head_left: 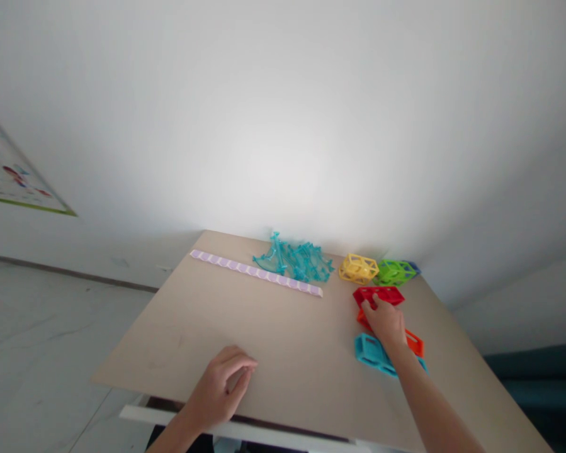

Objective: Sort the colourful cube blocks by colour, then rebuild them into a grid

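Note:
My right hand (386, 321) reaches over the right side of the table, its thumb and fingers closed on the edge of a red open-frame plastic toy building piece (390, 293). Under and beside that hand lie orange frame pieces (415, 343), partly covered. Nearer to me, blue frame pieces (372, 353) lie partly beneath my right wrist. My left hand (221, 384) rests at the table's front edge. Its fingers curl toward the thumb, with nothing visible in them.
Yellow frame pieces (358, 268) and green ones (396, 272) stand at the back right, with dark blue pieces (413, 269) behind. A heap of clear teal plastic parts (304, 259) lies by the wall. A purple-and-white patterned strip (257, 272) crosses the table (273, 321).

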Available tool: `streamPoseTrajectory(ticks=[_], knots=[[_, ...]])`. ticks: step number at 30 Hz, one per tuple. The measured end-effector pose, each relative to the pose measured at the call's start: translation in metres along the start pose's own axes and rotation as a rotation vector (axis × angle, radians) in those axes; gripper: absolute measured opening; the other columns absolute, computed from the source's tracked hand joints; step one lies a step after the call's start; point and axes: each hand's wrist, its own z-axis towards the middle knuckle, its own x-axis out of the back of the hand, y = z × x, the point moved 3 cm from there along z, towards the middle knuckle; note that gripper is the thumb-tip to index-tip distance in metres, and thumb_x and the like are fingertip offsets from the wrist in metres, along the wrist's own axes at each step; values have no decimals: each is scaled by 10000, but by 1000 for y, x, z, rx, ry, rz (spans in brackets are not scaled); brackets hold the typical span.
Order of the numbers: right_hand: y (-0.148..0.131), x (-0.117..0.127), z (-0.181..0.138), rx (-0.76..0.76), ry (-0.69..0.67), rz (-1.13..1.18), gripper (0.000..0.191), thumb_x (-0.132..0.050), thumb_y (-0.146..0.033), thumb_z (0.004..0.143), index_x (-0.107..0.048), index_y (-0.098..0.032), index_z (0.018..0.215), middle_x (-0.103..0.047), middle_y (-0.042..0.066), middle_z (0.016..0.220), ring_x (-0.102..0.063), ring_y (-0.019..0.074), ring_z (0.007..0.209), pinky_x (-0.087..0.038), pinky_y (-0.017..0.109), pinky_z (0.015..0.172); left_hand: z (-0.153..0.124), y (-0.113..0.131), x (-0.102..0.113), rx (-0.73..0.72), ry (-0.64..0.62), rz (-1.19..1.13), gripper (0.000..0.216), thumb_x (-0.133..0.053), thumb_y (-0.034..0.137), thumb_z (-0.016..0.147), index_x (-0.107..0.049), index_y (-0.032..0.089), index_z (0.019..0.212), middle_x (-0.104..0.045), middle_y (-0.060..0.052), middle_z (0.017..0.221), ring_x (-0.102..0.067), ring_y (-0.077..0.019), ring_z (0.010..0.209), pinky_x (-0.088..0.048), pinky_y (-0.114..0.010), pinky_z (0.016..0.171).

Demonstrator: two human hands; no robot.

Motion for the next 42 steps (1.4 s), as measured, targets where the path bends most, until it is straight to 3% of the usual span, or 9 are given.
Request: streamPoseTrajectory(ticks=[6,19,23,25,27,32,38,42], knots=[[3,-3,3,0,14,41,398,-444,-361,864,-754,-187,1042,-758,118,937,-694,262,863,-478,309,739,-1,-3,-1,9,-2,-2,177,-478,210,938,-649,187,974,-659,-77,862,-606,-193,844,-479,-320,772],[-1,-1,-4,29,43,69,425,-445,-329,861,-691,-186,1177,-748,112,982,-685,273,910,-479,332,783,2,2,1,3,6,1,183,-472,218,940,-651,186,961,-662,-84,846,-604,-199,837,-482,-321,760],[-7,14,-28,20,179,22,503,-456,-406,862,-614,-127,1249,-677,172,1127,-591,335,1075,-435,428,918,1,1,0,1,0,9,181,-469,222,938,-646,190,958,-662,-82,851,-605,-199,843,-483,-323,770],[-10,19,-50,-44,290,-61,567,-477,-464,844,-578,-111,1277,-615,210,1204,-538,394,1110,-424,507,909,1,0,0,5,1,8,185,-467,226,938,-647,190,954,-662,-85,852,-608,-200,842,-487,-321,769],[-12,19,-71,-61,313,-112,605,-467,-509,848,-552,-111,1296,-574,230,1240,-515,412,1123,-421,541,897,1,0,0,3,3,8,179,-475,223,931,-650,191,954,-663,-84,854,-612,-201,842,-491,-319,770],[-1,10,-88,58,247,-141,577,-375,-478,901,-528,-115,1323,-534,207,1304,-479,360,1195,-396,502,981,1,0,1,-3,-8,13,158,-496,185,916,-645,199,967,-665,-75,863,-608,-197,843,-485,-313,770],[43,-7,-56,272,128,-83,605,-355,-498,893,-539,-102,1313,-530,162,1361,-422,323,1293,-324,466,1094,0,1,1,0,-10,15,164,-483,187,922,-641,195,968,-661,-77,859,-604,-198,842,-479,-317,767],[55,-8,-46,419,121,-15,601,-335,-479,903,-520,-98,1329,-532,168,1342,-372,307,1344,-312,453,1105,1,1,1,-6,-13,12,170,-478,189,926,-642,192,974,-662,-81,865,-604,-199,846,-479,-320,773]])
